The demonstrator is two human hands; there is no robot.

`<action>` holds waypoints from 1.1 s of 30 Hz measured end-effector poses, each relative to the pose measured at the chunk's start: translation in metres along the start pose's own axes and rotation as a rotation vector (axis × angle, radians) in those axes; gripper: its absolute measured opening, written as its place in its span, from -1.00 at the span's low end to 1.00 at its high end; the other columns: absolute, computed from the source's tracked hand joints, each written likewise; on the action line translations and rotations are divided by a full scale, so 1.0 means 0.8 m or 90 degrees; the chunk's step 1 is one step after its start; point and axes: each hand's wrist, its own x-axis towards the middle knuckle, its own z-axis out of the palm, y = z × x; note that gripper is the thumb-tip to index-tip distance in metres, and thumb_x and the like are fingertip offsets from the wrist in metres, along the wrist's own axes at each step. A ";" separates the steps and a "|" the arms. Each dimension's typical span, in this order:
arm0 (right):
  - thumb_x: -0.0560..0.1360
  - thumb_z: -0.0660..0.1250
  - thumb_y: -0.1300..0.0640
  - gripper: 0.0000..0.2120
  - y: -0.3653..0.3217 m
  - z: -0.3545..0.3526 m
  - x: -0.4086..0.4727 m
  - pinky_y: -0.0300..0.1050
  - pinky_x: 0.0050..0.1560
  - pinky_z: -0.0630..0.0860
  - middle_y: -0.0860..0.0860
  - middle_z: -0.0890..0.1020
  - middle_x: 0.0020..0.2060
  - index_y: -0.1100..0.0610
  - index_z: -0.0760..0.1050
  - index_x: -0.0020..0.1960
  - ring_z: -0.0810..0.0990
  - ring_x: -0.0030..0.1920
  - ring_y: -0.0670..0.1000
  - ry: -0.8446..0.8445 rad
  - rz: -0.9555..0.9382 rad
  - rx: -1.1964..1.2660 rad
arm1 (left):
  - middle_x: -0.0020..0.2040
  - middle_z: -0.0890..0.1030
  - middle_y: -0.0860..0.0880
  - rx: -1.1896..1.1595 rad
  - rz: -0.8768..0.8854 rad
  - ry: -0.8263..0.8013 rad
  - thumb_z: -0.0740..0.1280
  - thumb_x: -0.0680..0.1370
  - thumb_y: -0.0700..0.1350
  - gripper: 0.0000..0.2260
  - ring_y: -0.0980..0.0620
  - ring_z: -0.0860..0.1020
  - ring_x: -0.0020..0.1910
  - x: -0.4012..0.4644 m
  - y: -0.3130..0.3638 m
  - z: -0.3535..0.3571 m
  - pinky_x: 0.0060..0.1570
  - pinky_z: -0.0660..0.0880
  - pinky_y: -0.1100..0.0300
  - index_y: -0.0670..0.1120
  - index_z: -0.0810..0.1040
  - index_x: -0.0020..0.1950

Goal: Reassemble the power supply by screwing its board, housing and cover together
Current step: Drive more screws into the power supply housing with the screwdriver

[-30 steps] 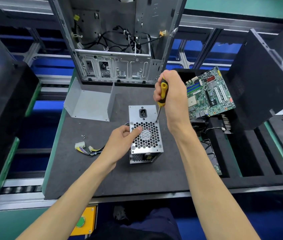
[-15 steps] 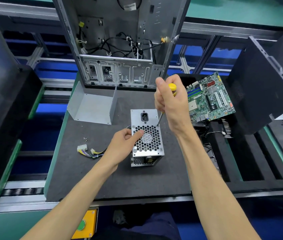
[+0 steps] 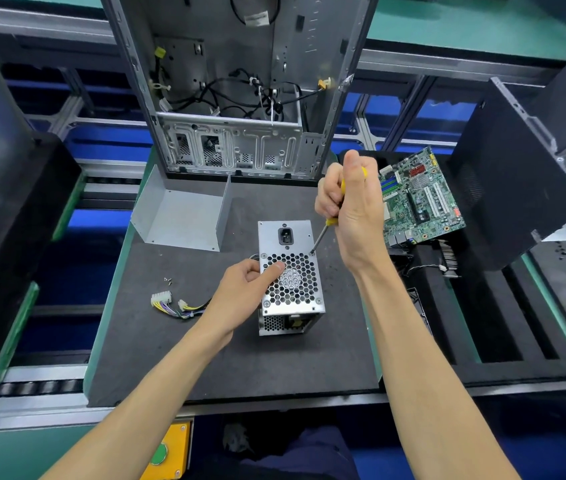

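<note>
Worktop point(image 3: 177, 358): dark grey foam mat with a green edge, set on a conveyor line with metal rails and blue panels behind. Far edge: open computer case point(image 3: 236, 98), bare metal, standing upright, with loose black cables inside. Just in front of it, to the left: bent grey sheet-metal cover point(image 3: 181, 216), lying open side up, well apart from the power supply. Near left on the mat: white connector with a yellow and purple wire bundle point(image 3: 174, 304), and a few small screws point(image 3: 168, 280) beside it. Right of the mat: black foam tray point(image 3: 517, 323) with slots, carrying a green motherboard point(image 3: 420, 199) propped at a tilt; a large black panel point(image 3: 517, 188) leans over its far right corner. Left margin: a dark bulky shape, blurred. Below the worktop's near edge: yellow box with a green button point(image 3: 164, 452). Power supply point(image 3: 290, 271): silver metal box, mid-mat, honeycomb fan grille facing up, black mains socket on the panel beyond the grille, vented side facing the viewer. Left hand point(image 3: 250, 285): thumb lying on the grille's left part, fingers curled down the box's left side, gripping it. Right hand point(image 3: 351, 209): closed round a yellow-handled screwdriver point(image 3: 323, 233), shaft slanting down-left, tip set at the screw on the grille's far right corner.
</note>
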 end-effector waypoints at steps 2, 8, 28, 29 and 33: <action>0.65 0.20 -0.04 -0.73 0.001 -0.001 0.000 -0.19 -0.40 0.32 -0.08 0.38 -0.39 0.10 0.22 -0.08 0.31 -0.44 -0.05 0.006 0.000 0.014 | -0.18 0.74 0.04 -0.002 -0.001 0.002 0.41 0.57 0.09 -0.75 0.18 0.68 -0.28 -0.001 0.000 0.000 -0.39 0.45 0.44 -0.10 0.60 0.03; 0.54 0.30 -0.11 -0.68 0.000 -0.001 -0.003 -0.15 -0.32 0.40 -0.08 0.49 -0.36 0.12 0.37 -0.19 0.45 -0.37 -0.03 0.013 -0.021 0.011 | -0.22 0.73 0.06 0.011 0.004 0.001 0.41 0.57 0.10 -0.74 0.22 0.64 -0.35 -0.001 0.002 0.000 -0.41 0.41 0.46 -0.11 0.60 0.02; 0.63 0.30 0.26 -0.87 -0.004 -0.002 -0.012 -0.13 -0.19 0.55 0.04 0.67 -0.18 0.15 0.34 0.06 0.63 -0.25 0.03 -0.093 -0.056 -0.099 | -0.14 0.75 0.04 0.018 -0.002 -0.015 0.42 0.55 0.15 -0.71 0.17 0.69 -0.22 0.000 0.000 -0.005 -0.34 0.45 0.43 -0.07 0.61 0.04; 0.63 0.30 0.26 -0.85 -0.005 -0.001 -0.013 -0.17 -0.24 0.51 0.03 0.63 -0.24 0.14 0.32 0.05 0.58 -0.30 -0.01 -0.090 -0.058 -0.103 | -0.14 0.75 0.04 0.020 -0.002 -0.016 0.42 0.54 0.16 -0.71 0.17 0.69 -0.22 0.000 0.000 -0.004 -0.32 0.45 0.42 -0.06 0.61 0.03; 0.69 0.10 0.05 -0.78 -0.007 0.002 -0.014 -0.19 -0.19 0.38 -0.03 0.48 -0.24 0.07 0.45 0.23 0.39 -0.25 -0.04 -0.099 -0.025 -0.122 | -0.12 0.75 0.04 0.023 -0.008 -0.021 0.41 0.54 0.17 -0.71 0.14 0.71 -0.16 -0.001 0.000 -0.006 -0.18 0.48 0.28 -0.04 0.62 0.05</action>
